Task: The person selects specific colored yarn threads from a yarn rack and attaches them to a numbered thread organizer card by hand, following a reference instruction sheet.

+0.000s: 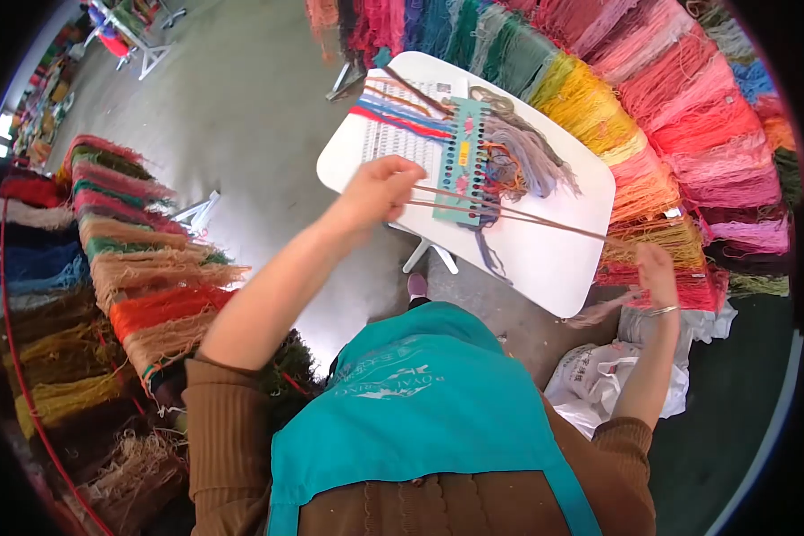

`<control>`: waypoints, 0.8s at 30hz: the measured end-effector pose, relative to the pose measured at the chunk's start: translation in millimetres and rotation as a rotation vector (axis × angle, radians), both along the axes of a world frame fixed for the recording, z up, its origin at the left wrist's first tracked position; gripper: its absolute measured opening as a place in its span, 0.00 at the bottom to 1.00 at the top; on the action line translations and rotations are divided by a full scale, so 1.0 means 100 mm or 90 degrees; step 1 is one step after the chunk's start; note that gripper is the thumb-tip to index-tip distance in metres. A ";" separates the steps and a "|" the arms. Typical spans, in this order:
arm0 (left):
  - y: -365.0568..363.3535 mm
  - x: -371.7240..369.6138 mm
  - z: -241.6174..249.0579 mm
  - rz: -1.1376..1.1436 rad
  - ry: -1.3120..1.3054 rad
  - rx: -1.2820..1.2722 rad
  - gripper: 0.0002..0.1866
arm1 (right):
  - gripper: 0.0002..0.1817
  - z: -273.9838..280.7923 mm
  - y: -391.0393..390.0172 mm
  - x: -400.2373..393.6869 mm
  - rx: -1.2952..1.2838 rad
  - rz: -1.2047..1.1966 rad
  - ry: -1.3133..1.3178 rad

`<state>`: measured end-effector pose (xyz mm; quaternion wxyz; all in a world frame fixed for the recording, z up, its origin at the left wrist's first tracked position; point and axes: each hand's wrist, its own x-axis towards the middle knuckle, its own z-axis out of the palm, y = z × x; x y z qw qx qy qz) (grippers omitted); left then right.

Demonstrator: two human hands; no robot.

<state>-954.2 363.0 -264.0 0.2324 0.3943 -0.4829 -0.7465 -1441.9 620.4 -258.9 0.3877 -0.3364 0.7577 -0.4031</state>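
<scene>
Stretched between my two hands is a brownish strand of embroidery thread (527, 217), in several lines, passing above the white table. My left hand (377, 192) is closed on one end, just left of a teal thread card (453, 207). Out past the table's right edge, my right hand (657, 271) pinches the other end. Holes run along both sides of the card. Blue, red and brown threads (402, 116) lead from its left side, and grey-mauve threads (531, 161) bunch on its right.
The white table (563, 277) bears a printed sheet (393, 147) under the card. Racks of coloured thread skeins (679, 116) curve along the right, with more skeins (152, 259) at left. White plastic bags (590, 380) lie on the floor below my right arm.
</scene>
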 end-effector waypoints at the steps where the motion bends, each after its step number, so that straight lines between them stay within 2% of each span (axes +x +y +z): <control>1: -0.01 -0.18 -0.05 -0.014 0.029 0.022 0.09 | 0.09 -0.06 0.02 -0.35 0.013 -0.021 0.100; 3: -0.05 -0.48 -0.15 -0.030 0.063 0.079 0.11 | 0.13 0.03 -0.10 -0.36 -0.026 0.003 0.783; 4: -0.07 -0.59 -0.19 -0.035 0.060 0.080 0.11 | 0.17 0.36 -0.33 0.07 0.113 0.006 0.938; 6: -0.09 -0.77 -0.23 -0.052 0.064 0.069 0.14 | 0.22 0.22 -0.66 0.15 -0.109 0.026 0.721; 8: -0.15 -0.84 -0.22 -0.097 0.029 0.030 0.17 | 0.27 0.19 -1.11 0.80 -0.243 0.089 0.308; 9: -0.15 -0.88 -0.18 -0.121 0.011 -0.023 0.17 | 0.32 0.23 -1.30 1.14 -0.257 0.141 0.215; 11: -0.13 -0.95 -0.07 -0.138 -0.027 -0.080 0.18 | 0.48 0.06 -1.70 1.60 -0.317 0.315 0.224; 13: -0.13 -1.00 -0.03 -0.110 -0.031 -0.098 0.17 | 0.53 -0.07 -2.00 1.94 -0.331 0.407 0.099; 14: -0.14 -1.03 -0.03 -0.086 -0.029 -0.117 0.16 | 0.53 -0.19 -2.11 2.04 -0.334 0.407 0.088; 16: -0.17 -1.05 -0.06 -0.049 -0.053 -0.137 0.18 | 0.53 -0.38 -2.28 2.15 -0.269 0.405 -0.101; 17: -0.21 -1.03 -0.09 0.002 -0.072 -0.150 0.19 | 0.53 -0.37 -2.32 2.14 -0.270 0.409 -0.112; 19: -0.30 -0.96 -0.21 0.070 -0.105 -0.170 0.22 | 0.45 -0.32 -2.36 2.12 -0.148 0.420 -0.075; 20: -0.31 -0.97 -0.22 0.073 -0.111 -0.167 0.22 | 0.39 -0.35 -2.36 2.13 -0.193 0.403 -0.059; 21: -0.31 -0.99 -0.22 0.087 -0.114 -0.165 0.23 | 0.39 -0.40 -2.37 2.15 -0.192 0.404 -0.063; 23: -0.33 -1.02 -0.25 0.099 -0.118 -0.163 0.25 | 0.30 -0.52 -2.39 2.19 -0.221 0.362 -0.053; 24: -0.34 -1.03 -0.29 0.109 -0.119 -0.177 0.27 | 0.30 -0.61 -2.41 2.20 -0.220 0.360 -0.055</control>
